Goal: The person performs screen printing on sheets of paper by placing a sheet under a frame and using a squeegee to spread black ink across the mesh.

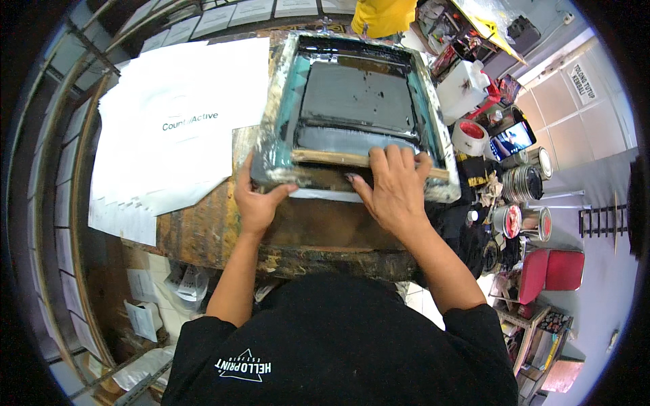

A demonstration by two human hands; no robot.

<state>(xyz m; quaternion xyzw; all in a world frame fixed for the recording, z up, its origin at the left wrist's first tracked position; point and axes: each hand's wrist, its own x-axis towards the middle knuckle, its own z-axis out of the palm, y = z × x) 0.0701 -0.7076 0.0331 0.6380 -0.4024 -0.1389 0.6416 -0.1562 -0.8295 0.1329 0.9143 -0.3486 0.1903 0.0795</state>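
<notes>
A screen printing frame [445, 145] lies on the wooden table, its edges smeared with paint and its mesh [359, 95] coated with wet black ink. At its near left corner, my left hand [257, 206] grips the frame, thumb along the near edge and fingers up the left side. My right hand [398, 189] is closed over a wooden-handled squeegee [328, 158], which lies crosswise near the frame's close end. The squeegee's blade is hidden from this view. A pale strip of paper [332, 195] shows under the frame's near edge.
Left of the frame, white printed sheets [183, 81] lie in a loose pile on the stained table [196, 227]. Ink cans [508, 220], a white jug [464, 91] and a lit phone [512, 140] crowd the right. Drying racks [78, 223] stand at left; a red chair [552, 274] is at right.
</notes>
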